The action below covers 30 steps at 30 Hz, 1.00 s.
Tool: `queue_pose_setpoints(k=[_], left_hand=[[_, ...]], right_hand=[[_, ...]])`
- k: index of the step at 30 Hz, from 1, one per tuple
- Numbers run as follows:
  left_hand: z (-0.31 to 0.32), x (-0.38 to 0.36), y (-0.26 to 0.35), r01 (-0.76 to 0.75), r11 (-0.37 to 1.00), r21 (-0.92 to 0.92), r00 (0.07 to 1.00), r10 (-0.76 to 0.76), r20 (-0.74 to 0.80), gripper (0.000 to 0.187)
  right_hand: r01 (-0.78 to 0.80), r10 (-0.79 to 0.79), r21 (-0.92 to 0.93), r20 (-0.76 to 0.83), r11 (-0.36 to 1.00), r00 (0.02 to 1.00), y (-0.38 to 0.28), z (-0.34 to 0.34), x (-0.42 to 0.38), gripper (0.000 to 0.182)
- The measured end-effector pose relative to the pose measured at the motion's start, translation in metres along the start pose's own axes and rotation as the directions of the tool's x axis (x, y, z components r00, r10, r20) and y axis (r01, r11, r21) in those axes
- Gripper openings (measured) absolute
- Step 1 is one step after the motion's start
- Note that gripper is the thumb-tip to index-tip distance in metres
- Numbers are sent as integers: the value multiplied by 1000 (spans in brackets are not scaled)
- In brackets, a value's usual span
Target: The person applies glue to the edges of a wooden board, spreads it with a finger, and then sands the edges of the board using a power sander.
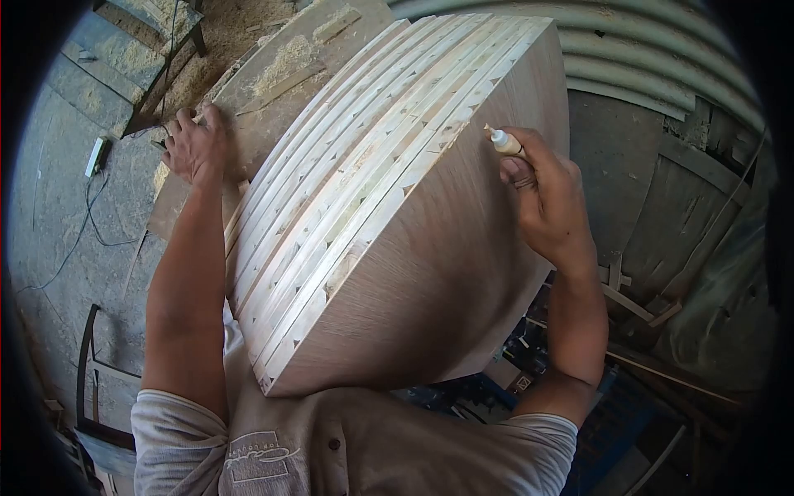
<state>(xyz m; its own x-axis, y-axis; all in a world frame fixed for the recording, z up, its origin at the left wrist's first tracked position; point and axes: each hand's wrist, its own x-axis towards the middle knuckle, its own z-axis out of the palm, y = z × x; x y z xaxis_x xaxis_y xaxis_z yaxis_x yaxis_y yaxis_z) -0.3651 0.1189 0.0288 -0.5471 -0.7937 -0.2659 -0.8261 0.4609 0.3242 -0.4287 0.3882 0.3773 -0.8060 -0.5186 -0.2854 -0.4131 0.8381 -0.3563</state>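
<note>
A small white squeeze bottle (506, 142) with a pointed, brownish nozzle is pinched between the thumb and fingers of my right hand (547, 194). Its nozzle points left, close to the top edge of the nearest plywood panel (413, 273). That panel is the outer face of a stack of panels (372, 157) standing on edge, their pale frame edges marked with small dark triangles. On the far side of the stack, my left hand (196, 147) rests on a dusty wooden board (248, 124), its fingers apart and slightly bent. The stack's near corner is against my apron.
Wood strips (285, 87) and sawdust lie on the board. A slatted wooden bench (103, 62) stands at the upper left. A white power strip (98, 157) with a cable lies on the floor. Corrugated sheeting (645, 50) is behind; tools (529, 347) lie under the stack's right side.
</note>
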Motion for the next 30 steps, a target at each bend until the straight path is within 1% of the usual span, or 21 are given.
queue_pose_setpoints(k=[2,6,8,9,11,12,14,17,21,23,30], left_hand=[[0,-1,-1,0,1000,-7,1000,0,5,57],[3,0,-3,-11,1000,7,1000,11,-5,57],[3,0,-3,-12,1000,15,1000,12,-10,58],[3,0,-3,-13,1000,11,1000,13,-13,58],[3,-1,-2,-15,1000,7,1000,15,-13,58],[2,-1,-2,-15,1000,6,1000,15,-8,58],[2,0,-2,-13,1000,8,1000,13,-2,59],[3,1,-3,-15,1000,15,1000,15,9,59],[4,1,-3,-12,999,37,1000,12,-7,59],[5,1,-4,-11,999,45,1000,11,-5,59],[5,1,-3,-11,999,32,1000,11,-7,59]], right_hand=[[-121,121,26,6,992,993,-9,-1,0,17],[-130,128,25,61,991,990,-11,7,-6,19],[-14,11,-103,-26,995,1000,-8,17,-9,17],[-14,12,-101,-23,995,1000,-7,21,-10,17],[73,-92,-201,-87,977,992,-4,28,-11,12],[73,-91,-202,-85,977,992,-4,29,-12,12],[68,-96,-290,-83,955,992,-5,32,-13,9],[88,-130,-316,-114,945,985,-4,37,-14,10],[77,-130,-352,-131,933,983,-1,42,-14,11],[111,-186,-386,-162,916,969,1,44,-13,12],[95,-177,-423,-158,901,972,1,45,-14,13]])
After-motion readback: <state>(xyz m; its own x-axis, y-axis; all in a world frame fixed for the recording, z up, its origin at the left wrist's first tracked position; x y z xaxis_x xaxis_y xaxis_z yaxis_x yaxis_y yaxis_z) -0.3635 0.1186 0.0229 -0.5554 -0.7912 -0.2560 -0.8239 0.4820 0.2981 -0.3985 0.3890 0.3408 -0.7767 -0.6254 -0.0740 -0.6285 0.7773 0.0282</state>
